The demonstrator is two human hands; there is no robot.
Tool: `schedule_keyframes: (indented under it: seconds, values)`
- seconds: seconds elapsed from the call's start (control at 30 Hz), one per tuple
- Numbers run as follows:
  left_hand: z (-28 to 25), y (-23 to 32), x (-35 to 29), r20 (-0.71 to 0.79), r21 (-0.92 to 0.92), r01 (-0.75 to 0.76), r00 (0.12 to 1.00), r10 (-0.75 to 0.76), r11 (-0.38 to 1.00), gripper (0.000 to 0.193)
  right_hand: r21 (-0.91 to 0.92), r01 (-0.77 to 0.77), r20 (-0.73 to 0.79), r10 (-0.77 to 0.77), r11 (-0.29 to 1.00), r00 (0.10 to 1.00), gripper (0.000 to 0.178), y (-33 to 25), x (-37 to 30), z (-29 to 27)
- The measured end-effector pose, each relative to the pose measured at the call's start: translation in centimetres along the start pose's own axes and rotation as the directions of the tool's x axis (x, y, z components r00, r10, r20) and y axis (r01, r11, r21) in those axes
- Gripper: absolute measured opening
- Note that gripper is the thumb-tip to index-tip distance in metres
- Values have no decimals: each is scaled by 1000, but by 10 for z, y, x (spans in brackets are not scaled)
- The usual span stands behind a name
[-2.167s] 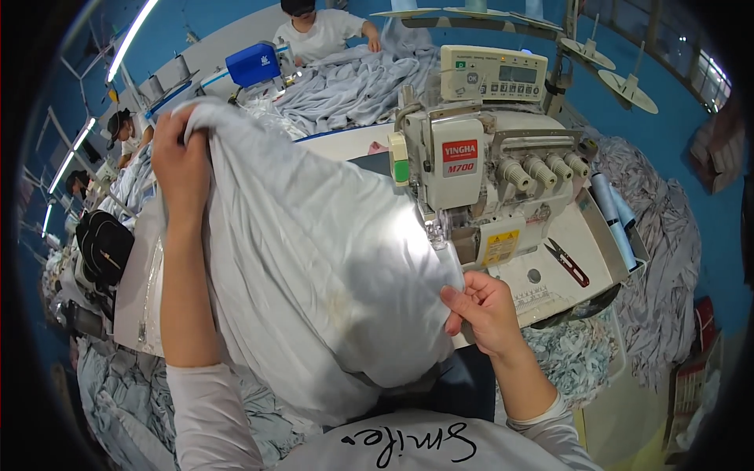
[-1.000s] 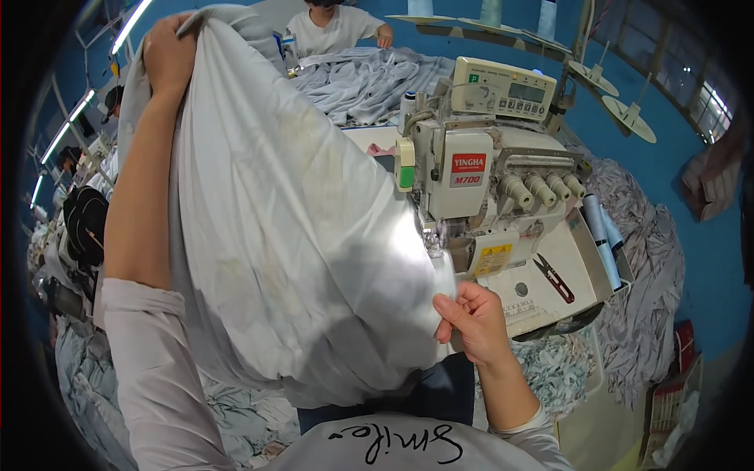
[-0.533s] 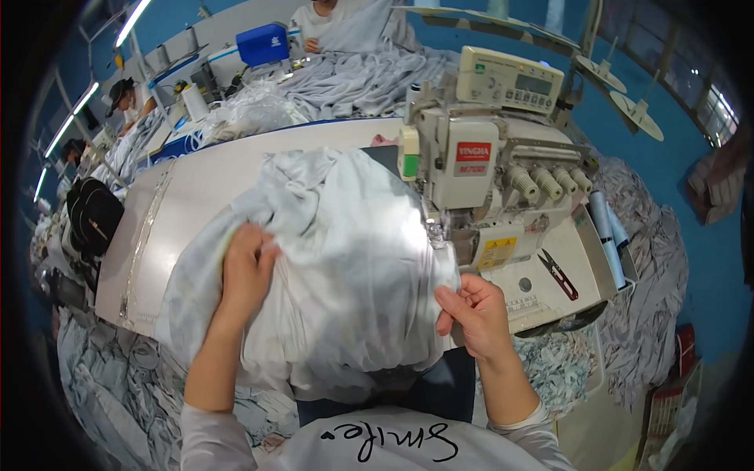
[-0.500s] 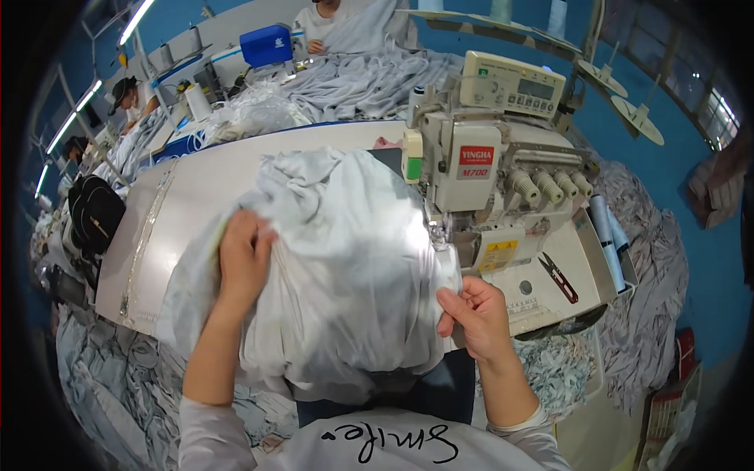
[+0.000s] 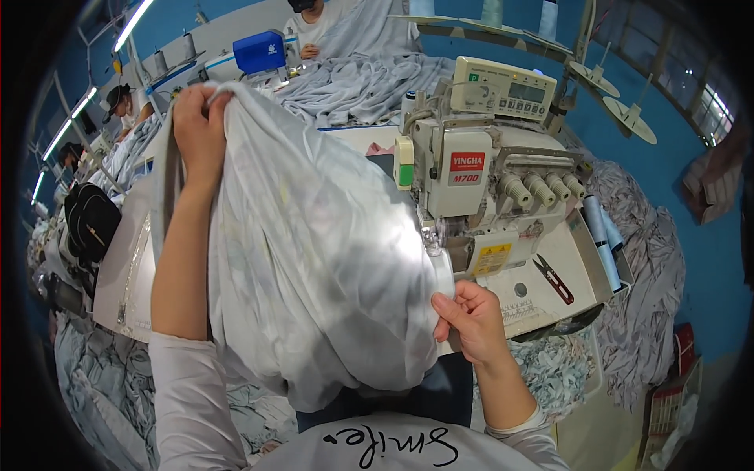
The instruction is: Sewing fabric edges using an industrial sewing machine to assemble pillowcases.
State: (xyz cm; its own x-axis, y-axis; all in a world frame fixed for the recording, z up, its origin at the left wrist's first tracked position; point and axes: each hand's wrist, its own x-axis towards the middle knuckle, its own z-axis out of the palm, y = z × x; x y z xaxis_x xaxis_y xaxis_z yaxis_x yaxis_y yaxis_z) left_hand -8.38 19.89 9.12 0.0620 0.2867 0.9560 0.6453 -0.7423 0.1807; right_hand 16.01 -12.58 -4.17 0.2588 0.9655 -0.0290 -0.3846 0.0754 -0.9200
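Here's the pale grey cloth (image 5: 314, 235), the biggest thing in play, spread in front of the person's body and over the near table (image 5: 118, 267), covering all but its left strip and a narrow far edge! Its right edge runs up to the white sewing machine (image 5: 459, 180), whose bulk walls off that side; glare washes out the meeting point, so whether the edge lies under the foot is hard to call. Far right, a heap of grey fabric (image 5: 644, 259) slumps below the blue wall; beyond the table, another grey pile (image 5: 361, 86) lies before a co-worker (image 5: 318, 27) in white. Near right, pale scraps (image 5: 554, 365) crowd below the machine's ledge, and a black bag (image 5: 93, 224) sits by the table's left side. Now the hands: the left (image 5: 198, 137), raised far and left, is clamped on a bunched fold of cloth; the right (image 5: 470, 318), near the machine, pinches the cloth's right edge between thumb and fingers. Just past it, light-blue thread cones (image 5: 601, 243) lean at the ledge's right end, and dark-red snips (image 5: 554, 279) lie on the ledge, well clear of the cloth.
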Motion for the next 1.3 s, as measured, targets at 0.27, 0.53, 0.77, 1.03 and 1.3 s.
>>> schedule_keyframes:
  seconds: [0.27,0.53,0.77,1.03,1.3]
  values:
    - [25,-40,90,-86,130,-178,978,189,976,19,-17,-8,-37,8,1000,999,12,-1,1,1]
    - [40,-81,170,-108,239,-207,965,238,949,33,-45,-27,-38,25,999,999,10,-3,1,3]
    - [68,-82,219,-20,167,152,988,-151,974,43,-62,-50,-66,46,997,997,12,-1,1,-2]
    - [74,-197,180,2,470,531,798,-603,705,58,-33,-59,-29,58,998,998,10,-3,-1,4]
    - [-52,81,-159,881,-267,11,408,239,964,44,-43,-48,-85,44,998,995,11,-2,1,0]
